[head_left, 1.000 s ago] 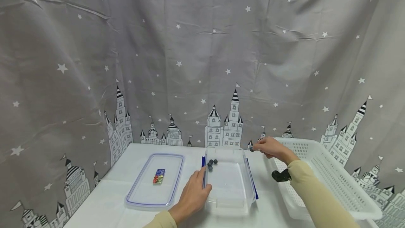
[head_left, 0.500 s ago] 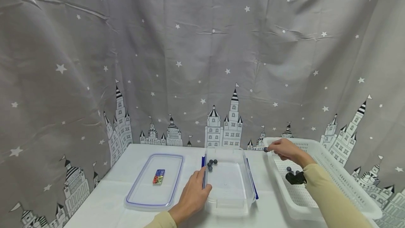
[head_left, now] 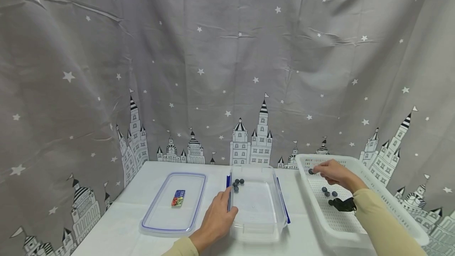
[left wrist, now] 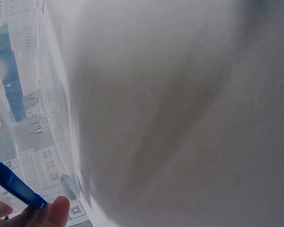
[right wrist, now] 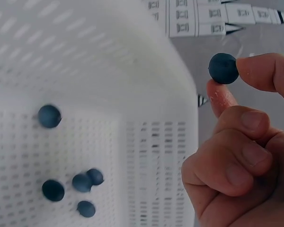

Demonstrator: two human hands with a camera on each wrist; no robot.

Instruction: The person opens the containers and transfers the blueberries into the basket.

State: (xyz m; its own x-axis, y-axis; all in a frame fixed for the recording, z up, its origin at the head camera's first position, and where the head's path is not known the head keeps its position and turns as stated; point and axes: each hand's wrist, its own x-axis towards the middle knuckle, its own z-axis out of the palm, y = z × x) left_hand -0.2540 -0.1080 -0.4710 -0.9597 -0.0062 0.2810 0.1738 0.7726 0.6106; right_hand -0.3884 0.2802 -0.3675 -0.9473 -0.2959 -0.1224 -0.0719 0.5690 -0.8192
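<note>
The left hand (head_left: 216, 217) rests nearly straight fingers against the left edge of a clear plastic box (head_left: 261, 208); a strip of worktop (head_left: 299, 210) parts it from a slotted white basket (head_left: 369, 183); over its far left corner the right hand (head_left: 337, 175) pinches a round, dark berry (right wrist: 223, 68); a creased grey curtain (head_left: 220, 58) hangs behind.
</note>
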